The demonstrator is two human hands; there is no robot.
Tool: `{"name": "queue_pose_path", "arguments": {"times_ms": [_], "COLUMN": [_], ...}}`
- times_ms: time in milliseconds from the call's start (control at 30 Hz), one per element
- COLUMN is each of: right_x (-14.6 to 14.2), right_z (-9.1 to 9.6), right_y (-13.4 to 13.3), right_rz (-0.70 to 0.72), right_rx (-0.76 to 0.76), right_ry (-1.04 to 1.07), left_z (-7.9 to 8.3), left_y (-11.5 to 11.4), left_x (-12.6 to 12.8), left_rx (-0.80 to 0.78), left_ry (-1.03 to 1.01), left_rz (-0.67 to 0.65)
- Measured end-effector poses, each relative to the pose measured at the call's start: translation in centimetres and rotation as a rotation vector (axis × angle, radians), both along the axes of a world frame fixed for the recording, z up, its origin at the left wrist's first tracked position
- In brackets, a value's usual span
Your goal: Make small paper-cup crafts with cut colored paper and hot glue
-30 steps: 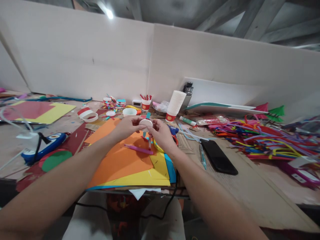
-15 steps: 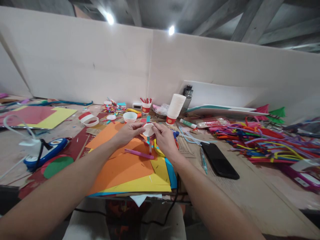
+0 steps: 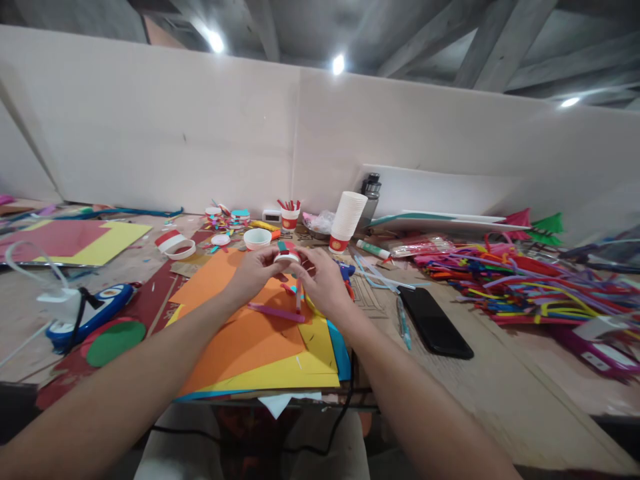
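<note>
Both my hands meet over the orange paper [image 3: 240, 327] at the table's middle. My left hand [image 3: 257, 270] and my right hand [image 3: 323, 280] pinch a small round white and red cup piece [image 3: 287, 256] between their fingertips, with coloured paper strips hanging from it. A pink strip [image 3: 275, 312] lies on the orange sheet just below my hands. Yellow and blue sheets [image 3: 320, 353] stick out under the orange one.
A stack of white paper cups [image 3: 346, 220], a white bowl [image 3: 257, 238] and a red cup of sticks [image 3: 289, 217] stand behind my hands. A black phone [image 3: 435, 322] and a pen [image 3: 403, 313] lie to the right, before a heap of pipe cleaners [image 3: 525, 283]. A blue glue gun [image 3: 90, 310] lies at left.
The round piece has turned from showing its white flat face to showing its red side. My hands stayed together in the same spot; the view tilted slightly.
</note>
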State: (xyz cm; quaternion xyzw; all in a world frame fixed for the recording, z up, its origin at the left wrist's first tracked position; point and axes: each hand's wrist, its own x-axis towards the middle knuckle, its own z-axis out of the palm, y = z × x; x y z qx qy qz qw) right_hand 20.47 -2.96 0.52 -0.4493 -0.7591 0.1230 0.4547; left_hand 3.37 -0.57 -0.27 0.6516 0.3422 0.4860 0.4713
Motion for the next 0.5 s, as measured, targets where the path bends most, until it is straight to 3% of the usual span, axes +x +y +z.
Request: {"name": "queue_pose_path", "arguments": {"times_ms": [267,333,500], "right_x": [3.3,3.6,4.6], "right_z": [1.2,1.0,1.0], "right_y": [0.3,0.4,0.8], "right_rz": [-0.144,-0.158,-0.248], "right_rx": [-0.026,-0.026,-0.072], "right_ry": [0.172,0.134,0.101], "left_z": [0.4,0.2,-0.1], "left_y": [0.0,0.0,0.5], "left_x": [-1.0,-0.8,-0.6], "left_rx": [0.449,0.373,-0.058], "left_ry": [0.203,0.215,0.026], "left_rz": [0.27,0.264,0.099]}}
